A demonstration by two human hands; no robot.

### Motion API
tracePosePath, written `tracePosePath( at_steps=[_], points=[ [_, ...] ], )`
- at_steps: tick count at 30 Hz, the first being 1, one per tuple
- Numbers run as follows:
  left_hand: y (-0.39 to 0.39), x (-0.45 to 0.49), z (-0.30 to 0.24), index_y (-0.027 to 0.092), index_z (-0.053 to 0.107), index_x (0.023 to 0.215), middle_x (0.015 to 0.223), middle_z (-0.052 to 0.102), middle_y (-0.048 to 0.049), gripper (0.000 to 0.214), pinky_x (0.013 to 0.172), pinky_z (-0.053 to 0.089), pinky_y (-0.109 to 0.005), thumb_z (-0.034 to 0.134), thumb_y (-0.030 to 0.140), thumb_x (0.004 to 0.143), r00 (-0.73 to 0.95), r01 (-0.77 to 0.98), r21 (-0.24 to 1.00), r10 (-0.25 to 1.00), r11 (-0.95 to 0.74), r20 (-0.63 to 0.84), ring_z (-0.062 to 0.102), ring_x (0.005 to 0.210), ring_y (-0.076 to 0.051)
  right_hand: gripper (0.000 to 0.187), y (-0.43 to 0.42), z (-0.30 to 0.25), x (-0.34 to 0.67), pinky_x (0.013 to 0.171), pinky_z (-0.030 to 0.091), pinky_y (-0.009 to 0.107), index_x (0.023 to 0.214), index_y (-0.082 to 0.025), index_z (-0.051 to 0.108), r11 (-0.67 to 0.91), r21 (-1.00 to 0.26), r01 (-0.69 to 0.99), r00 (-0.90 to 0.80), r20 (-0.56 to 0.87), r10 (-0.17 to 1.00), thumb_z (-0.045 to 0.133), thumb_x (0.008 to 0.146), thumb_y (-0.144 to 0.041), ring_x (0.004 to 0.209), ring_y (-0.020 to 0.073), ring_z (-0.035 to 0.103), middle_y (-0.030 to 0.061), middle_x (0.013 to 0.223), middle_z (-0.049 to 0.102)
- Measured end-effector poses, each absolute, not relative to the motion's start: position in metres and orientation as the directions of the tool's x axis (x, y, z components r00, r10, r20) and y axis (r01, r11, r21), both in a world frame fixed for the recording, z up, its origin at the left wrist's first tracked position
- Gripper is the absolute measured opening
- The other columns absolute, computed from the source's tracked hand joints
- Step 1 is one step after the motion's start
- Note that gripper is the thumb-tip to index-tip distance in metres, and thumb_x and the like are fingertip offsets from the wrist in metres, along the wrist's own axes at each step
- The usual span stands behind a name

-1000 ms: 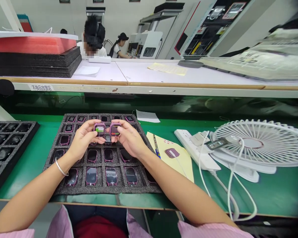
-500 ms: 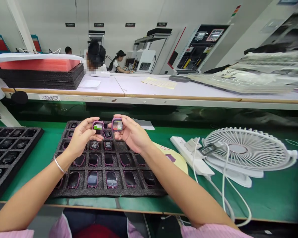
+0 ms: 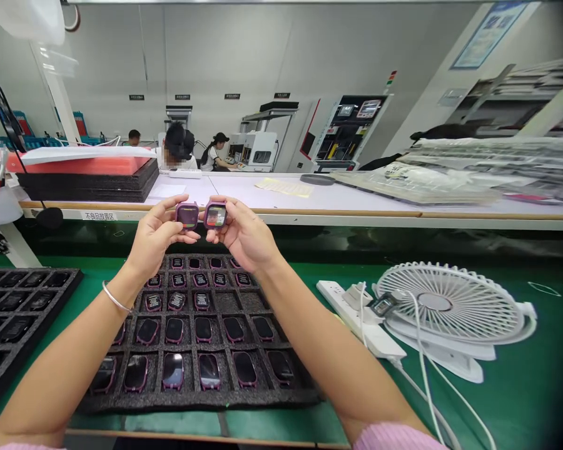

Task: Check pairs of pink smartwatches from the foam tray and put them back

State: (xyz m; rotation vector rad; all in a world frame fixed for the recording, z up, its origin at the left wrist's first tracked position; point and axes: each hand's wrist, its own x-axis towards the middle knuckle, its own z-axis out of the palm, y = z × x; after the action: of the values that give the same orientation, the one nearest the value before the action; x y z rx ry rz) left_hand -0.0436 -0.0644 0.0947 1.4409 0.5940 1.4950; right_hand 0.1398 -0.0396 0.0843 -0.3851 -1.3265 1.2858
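Note:
My left hand (image 3: 157, 234) is closed on a purple-cased smartwatch (image 3: 186, 215), its screen mostly dark with a coloured strip along the bottom. Beside it, my right hand (image 3: 244, 234) grips a second purple smartwatch (image 3: 215, 215) with a lit, multicoloured screen. Both are strapless and held side by side, faces toward me, above a black foam tray (image 3: 228, 302). Rows of similar purple watches lie in the tray's compartments, several with white text on their screens and the nearer ones dark. My forearms cover parts of the tray's sides.
Another foam tray of dark watches (image 3: 28, 300) lies at the left. To the right are a white power strip (image 3: 351, 315), trailing cables and a white fan (image 3: 450, 306). A raised shelf (image 3: 234, 187) crosses behind, bearing foam sheets (image 3: 89, 187) and stacked plastic trays (image 3: 473, 169). People sit beyond.
The camera view has tilted up, and both watches now appear in front of the shelf edge. The left watch's screen went from green to mostly dark; the right one still shows colours.

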Motion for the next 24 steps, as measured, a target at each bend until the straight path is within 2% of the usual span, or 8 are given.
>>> tracePosePath(
  at_steps=[7, 14, 21, 24],
  points=[
    [-0.054, -0.039, 0.121, 0.021, 0.067, 0.12, 0.093, 0.076, -0.0013, 0.049, 0.068, 0.065, -0.031, 0.066, 0.018, 0.071, 0.089, -0.267, 0.778, 0.79, -0.568, 0.607, 0.073, 0.067, -0.015, 0.029, -0.036, 0.119, 0.143, 0.06, 0.056, 0.028, 0.113, -0.023, 0.063, 0.43, -0.803, -0.411, -0.263, 0.557, 0.788, 0.069, 0.096, -0.045, 0.06, 0.0136, 0.067, 0.0024, 0.094, 0.075],
    [-0.054, -0.037, 0.13, 0.021, 0.065, 0.124, 0.094, 0.075, -0.0008, 0.056, 0.071, 0.066, -0.032, 0.065, 0.016, 0.069, 0.088, -0.298, 0.766, 0.782, -0.57, 0.616, 0.072, 0.065, -0.014, 0.02, -0.04, 0.132, 0.144, 0.062, 0.058, 0.03, 0.112, -0.025, 0.064, 0.468, -0.774, -0.425, -0.257, 0.6, 0.758, 0.064, 0.1, -0.04, 0.06, 0.0142, 0.068, 0.0023, 0.094, 0.074],
    [-0.055, -0.041, 0.135, 0.022, 0.065, 0.124, 0.098, 0.075, -0.0013, 0.059, 0.071, 0.065, -0.027, 0.083, 0.019, 0.068, 0.086, -0.252, 0.733, 0.74, -0.632, 0.667, 0.073, 0.069, -0.014, 0.024, -0.043, 0.144, 0.144, 0.064, 0.059, 0.03, 0.114, -0.023, 0.063, 0.45, -0.798, -0.401, -0.302, 0.578, 0.758, 0.062, 0.099, -0.041, 0.066, 0.0155, 0.07, 0.0037, 0.097, 0.074],
    [-0.054, -0.042, 0.137, 0.023, 0.065, 0.124, 0.096, 0.074, -0.0014, 0.061, 0.071, 0.064, -0.027, 0.087, 0.02, 0.066, 0.08, -0.244, 0.727, 0.733, -0.642, 0.675, 0.072, 0.068, -0.014, 0.032, -0.042, 0.147, 0.145, 0.068, 0.061, 0.03, 0.116, -0.021, 0.062, 0.449, -0.806, -0.386, -0.328, 0.575, 0.75, 0.071, 0.088, -0.035, 0.072, 0.0156, 0.07, 0.0044, 0.102, 0.073]
  ],
)
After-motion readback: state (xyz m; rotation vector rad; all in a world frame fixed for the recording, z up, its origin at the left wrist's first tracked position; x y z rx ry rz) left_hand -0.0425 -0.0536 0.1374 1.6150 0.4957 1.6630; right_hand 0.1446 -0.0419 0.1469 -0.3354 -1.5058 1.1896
